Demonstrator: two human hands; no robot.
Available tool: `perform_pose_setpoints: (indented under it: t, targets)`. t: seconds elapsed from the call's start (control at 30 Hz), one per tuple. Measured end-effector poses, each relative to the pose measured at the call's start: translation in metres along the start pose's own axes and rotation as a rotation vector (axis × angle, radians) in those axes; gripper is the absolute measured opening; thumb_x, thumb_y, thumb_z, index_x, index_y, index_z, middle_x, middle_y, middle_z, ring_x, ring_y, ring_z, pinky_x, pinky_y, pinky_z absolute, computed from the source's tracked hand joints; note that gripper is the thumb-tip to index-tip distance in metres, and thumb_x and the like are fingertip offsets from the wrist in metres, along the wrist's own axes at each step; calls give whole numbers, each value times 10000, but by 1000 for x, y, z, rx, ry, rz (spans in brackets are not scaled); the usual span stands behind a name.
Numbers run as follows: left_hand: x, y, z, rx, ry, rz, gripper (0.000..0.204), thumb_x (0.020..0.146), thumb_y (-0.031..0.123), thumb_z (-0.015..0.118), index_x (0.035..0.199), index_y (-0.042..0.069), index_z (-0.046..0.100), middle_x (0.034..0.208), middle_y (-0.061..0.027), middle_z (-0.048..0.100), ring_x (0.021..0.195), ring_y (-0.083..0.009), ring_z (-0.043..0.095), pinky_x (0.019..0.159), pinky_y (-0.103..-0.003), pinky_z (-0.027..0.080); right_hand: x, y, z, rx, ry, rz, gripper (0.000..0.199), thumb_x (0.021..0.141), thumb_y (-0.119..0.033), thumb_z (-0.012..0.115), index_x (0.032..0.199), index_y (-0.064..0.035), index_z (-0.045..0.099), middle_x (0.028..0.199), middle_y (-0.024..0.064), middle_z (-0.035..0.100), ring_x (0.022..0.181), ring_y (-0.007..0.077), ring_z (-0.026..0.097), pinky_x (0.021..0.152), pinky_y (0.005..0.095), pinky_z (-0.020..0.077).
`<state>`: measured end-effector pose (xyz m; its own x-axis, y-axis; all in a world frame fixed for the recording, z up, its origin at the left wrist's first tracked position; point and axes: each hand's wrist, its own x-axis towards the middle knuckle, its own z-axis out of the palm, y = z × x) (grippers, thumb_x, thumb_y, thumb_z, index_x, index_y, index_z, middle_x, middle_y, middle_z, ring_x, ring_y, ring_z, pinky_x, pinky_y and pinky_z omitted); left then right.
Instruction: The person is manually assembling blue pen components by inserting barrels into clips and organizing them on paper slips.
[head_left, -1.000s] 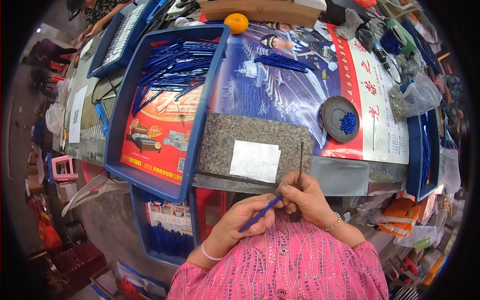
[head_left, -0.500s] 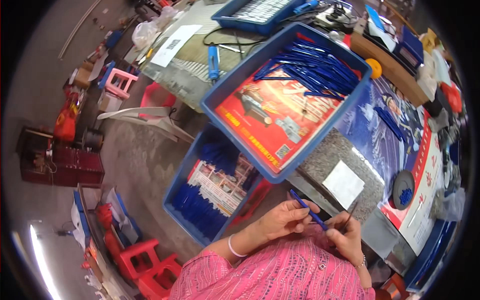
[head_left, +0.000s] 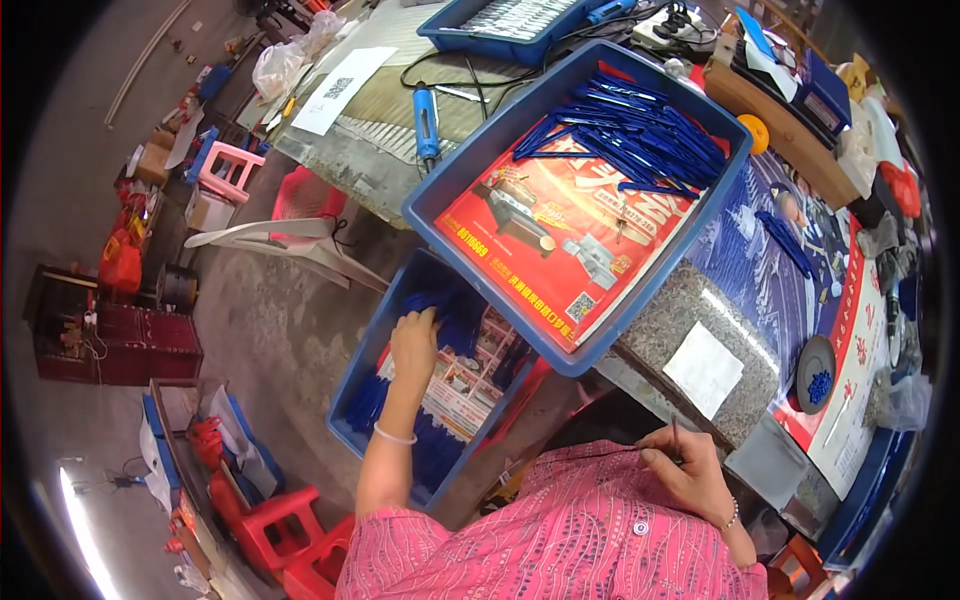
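Note:
My left hand (head_left: 413, 345) reaches into the lower blue bin (head_left: 345, 375), its fingers apart over the far bunch of slim blue pens (head_left: 457, 322). I see no pen gripped in it; its fingertips partly blend with the pile. A second bunch of blue pens (head_left: 430, 450) lies at the bin's near end, on a printed sheet. At the front of my pink patterned top, my right hand (head_left: 695, 475) is closed around a thin dark rod (head_left: 675, 432) whose tip sticks up; the rest of it is hidden.
A larger blue tray (head_left: 480, 290) on the table edge holds many blue pens (head_left: 640, 130) on red printed paper. Right of it are a white paper square (head_left: 703, 370), a round dish (head_left: 812, 360) with small blue parts, and loose blue pens (head_left: 785, 243). Red stools (head_left: 275, 520) stand lower left.
The blue pen that both hands held in front of me is no longer there. My left hand has moved left and away into the lower bin; my right hand stays near my top.

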<state>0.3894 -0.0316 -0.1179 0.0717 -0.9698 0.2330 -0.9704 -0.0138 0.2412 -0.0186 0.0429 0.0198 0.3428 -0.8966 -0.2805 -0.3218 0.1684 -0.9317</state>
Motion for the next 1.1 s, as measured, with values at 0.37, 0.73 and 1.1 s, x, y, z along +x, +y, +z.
perform_pose_setpoints:
  t: [0.37,0.73,1.1]
  targets:
    - [29,1,42,227,-86,195,76,758,152,603,801,90,598,779,-101,547,786,-287,533,653,-401,408,-2,-5,-1,-74,33,-41,123,818,-100,642,886,-2,614,654,129,591,558,247,584,521,303,435]
    - [-57,158,-84,-661,-343,11,129,826,85,592,873,-20,652,815,-150,656,733,-248,645,664,-308,496,2,7,-13,139,-41,-93,127,842,-121,626,870,4,621,640,105,583,542,140,550,507,283,419]
    - [-77,197,-67,-1047,-625,99,110,836,51,547,810,-10,635,719,-98,642,607,-164,621,568,-266,487,-35,18,-44,292,-93,-70,198,852,-110,577,986,27,627,833,69,654,746,118,604,679,260,483]
